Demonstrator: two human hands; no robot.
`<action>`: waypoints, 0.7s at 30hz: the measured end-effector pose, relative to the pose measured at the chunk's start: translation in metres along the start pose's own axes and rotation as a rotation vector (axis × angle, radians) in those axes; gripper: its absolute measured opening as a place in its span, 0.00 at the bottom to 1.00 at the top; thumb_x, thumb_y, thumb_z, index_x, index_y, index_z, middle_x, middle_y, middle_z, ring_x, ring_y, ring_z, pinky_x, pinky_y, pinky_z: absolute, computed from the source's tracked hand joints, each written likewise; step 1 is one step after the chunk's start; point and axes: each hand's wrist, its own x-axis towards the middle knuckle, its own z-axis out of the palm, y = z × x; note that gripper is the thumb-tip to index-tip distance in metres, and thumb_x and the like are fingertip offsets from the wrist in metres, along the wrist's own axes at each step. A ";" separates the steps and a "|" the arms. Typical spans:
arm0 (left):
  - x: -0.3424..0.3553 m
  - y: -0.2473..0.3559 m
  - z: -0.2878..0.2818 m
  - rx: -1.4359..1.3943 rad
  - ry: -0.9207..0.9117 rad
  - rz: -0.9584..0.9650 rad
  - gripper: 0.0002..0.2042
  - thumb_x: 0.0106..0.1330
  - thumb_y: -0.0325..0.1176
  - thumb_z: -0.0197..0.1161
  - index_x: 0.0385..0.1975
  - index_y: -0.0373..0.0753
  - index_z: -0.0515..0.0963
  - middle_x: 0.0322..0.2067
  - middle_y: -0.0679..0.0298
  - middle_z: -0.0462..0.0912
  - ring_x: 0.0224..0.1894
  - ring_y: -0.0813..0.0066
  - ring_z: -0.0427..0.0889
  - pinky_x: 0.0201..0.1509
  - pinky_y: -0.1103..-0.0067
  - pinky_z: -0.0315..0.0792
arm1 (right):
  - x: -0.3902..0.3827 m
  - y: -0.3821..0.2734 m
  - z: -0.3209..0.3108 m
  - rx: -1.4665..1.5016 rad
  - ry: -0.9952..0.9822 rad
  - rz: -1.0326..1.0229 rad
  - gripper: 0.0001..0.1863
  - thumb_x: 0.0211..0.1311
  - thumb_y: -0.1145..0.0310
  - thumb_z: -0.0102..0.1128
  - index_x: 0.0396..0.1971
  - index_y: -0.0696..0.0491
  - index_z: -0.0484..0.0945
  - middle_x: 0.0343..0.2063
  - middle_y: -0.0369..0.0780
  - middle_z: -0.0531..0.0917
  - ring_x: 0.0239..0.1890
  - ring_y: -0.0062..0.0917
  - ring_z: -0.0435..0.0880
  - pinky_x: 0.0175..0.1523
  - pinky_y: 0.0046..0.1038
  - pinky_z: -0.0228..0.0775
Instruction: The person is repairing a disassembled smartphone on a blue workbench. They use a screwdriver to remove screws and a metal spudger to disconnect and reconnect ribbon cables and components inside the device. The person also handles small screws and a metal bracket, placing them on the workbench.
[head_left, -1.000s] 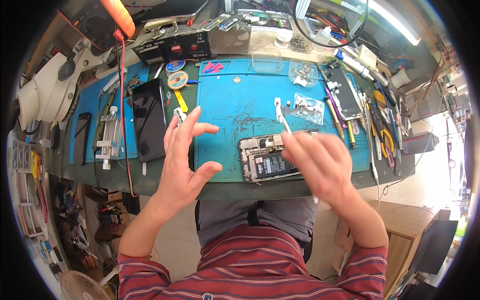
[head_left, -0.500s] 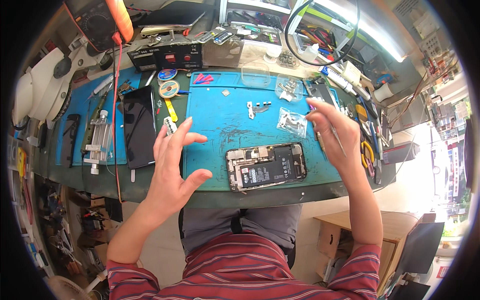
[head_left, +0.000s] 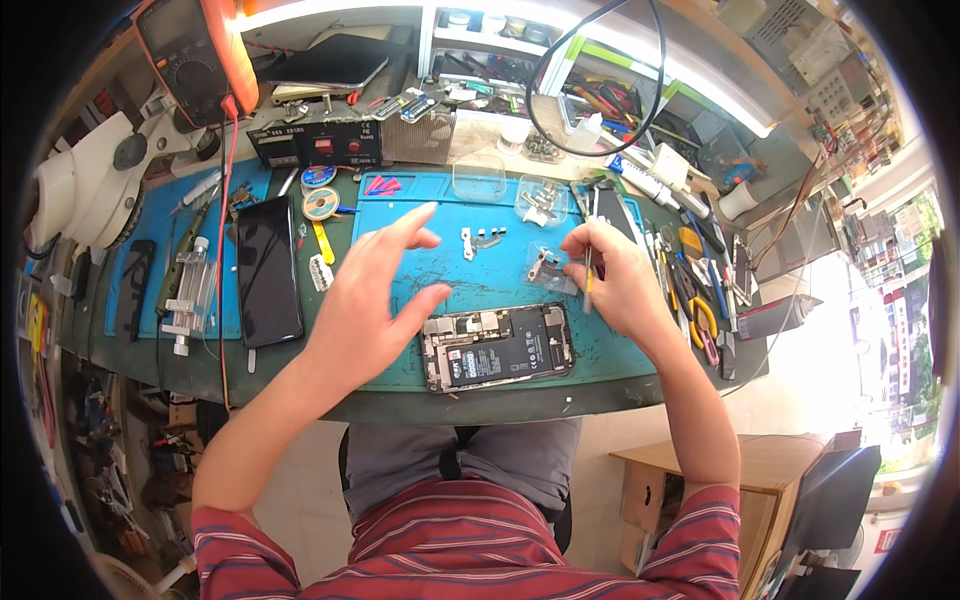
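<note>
My left hand (head_left: pixel 380 290) hovers over the blue mat (head_left: pixel 405 265), fingers spread and empty. My right hand (head_left: pixel 620 285) holds thin tweezers (head_left: pixel 589 295); its curled thumb and forefinger are at a small clear bag of parts (head_left: pixel 543 263), though I cannot tell whether they grip it. An opened phone (head_left: pixel 510 345) with battery and internals exposed lies near the front edge of the mat. A small flex part (head_left: pixel 470 244) sits beyond it, and a clear box of small parts (head_left: pixel 540 203) is farther back.
A dark phone (head_left: pixel 268 275) lies at left beside a clamp fixture (head_left: pixel 188 300), microscope (head_left: pixel 85 185) and hanging red-and-black leads. A multimeter (head_left: pixel 183 55) stands back left. Pliers (head_left: pixel 700 320), screwdrivers and other tools crowd the right; a power unit (head_left: pixel 320 145) is behind.
My right hand has moved from above the opened phone to the parts bag, the tweezers now pointing differently in it. My left hand stays spread. The view has shifted, moving the bench in frame.
</note>
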 end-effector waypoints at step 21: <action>0.058 0.016 0.063 -0.891 -0.203 -0.466 0.10 0.76 0.29 0.64 0.50 0.30 0.83 0.44 0.61 0.88 0.46 0.77 0.88 0.48 0.77 0.86 | -0.031 -0.024 -0.010 -0.207 0.405 -0.413 0.24 0.62 0.84 0.59 0.57 0.51 0.82 0.54 0.44 0.78 0.44 0.37 0.85 0.45 0.37 0.80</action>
